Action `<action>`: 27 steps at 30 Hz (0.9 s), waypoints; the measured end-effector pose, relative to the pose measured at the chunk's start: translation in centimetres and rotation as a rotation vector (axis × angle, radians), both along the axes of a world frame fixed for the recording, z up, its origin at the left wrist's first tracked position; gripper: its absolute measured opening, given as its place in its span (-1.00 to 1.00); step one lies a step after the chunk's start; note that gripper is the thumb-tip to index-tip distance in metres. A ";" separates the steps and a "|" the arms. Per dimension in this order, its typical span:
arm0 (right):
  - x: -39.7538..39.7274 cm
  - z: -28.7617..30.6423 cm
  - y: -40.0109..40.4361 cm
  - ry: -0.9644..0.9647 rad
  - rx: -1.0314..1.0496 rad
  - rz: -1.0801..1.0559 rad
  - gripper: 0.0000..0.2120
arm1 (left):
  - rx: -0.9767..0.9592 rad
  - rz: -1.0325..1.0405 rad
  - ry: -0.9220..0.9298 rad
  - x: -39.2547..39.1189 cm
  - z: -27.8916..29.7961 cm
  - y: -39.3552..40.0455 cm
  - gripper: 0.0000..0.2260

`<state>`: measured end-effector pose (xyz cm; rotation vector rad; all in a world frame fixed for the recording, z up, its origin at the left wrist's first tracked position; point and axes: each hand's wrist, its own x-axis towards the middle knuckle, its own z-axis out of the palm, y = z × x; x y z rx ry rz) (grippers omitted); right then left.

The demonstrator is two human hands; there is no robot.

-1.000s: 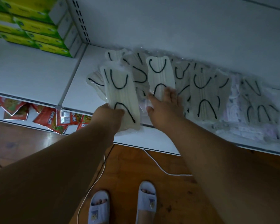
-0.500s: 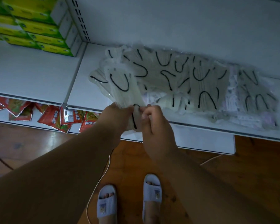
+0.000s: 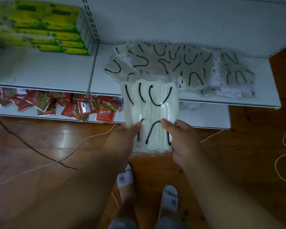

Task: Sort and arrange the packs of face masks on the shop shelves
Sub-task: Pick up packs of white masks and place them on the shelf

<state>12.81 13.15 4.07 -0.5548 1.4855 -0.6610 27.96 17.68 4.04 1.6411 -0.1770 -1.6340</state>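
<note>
Grip, left hand: thumb curled over the front of the held packs at their lower left corner, fingers behind.
Grip, right hand: thumb on the front at the lower right, fingers behind; both hands clamp the same bundle.
Held packs: several clear-wrapped white masks with black ear loops, fanned slightly, upright, in front of the shelf edge and above the wooden floor.
Remaining packs: a loose overlapping heap on the right bay of the white shelf, against the back panel.
Left bay: stacked yellow-green boxes at the rear.
Lower shelf: scattered red sachets.
Floor: thin cords; two pale slippers below the hands.
</note>
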 end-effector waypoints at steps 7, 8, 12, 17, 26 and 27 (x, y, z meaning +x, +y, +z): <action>-5.3 7.3 6.3 0.023 -0.124 0.086 -0.93 | -0.163 -0.062 -0.082 -4.5 6.9 6.5 -0.81; -6.4 8.4 7.1 0.023 -0.137 0.078 -0.92 | -0.176 -0.049 -0.081 -5.5 8.1 7.5 -0.77; -10.6 14.0 10.1 0.067 -0.246 0.108 -0.91 | -0.217 -0.033 -0.123 -9.0 13.0 11.0 -0.80; -12.9 19.9 11.1 0.161 -0.415 0.094 -0.95 | -0.280 -0.049 -0.157 -10.6 19.4 12.0 -0.80; -7.0 26.7 7.8 0.059 -0.461 0.039 -0.91 | -0.440 -0.088 -0.361 -4.6 26.7 8.3 -0.76; -6.1 27.0 7.3 0.061 -0.451 0.039 -0.92 | -0.465 -0.097 -0.391 -3.7 27.1 7.6 -0.75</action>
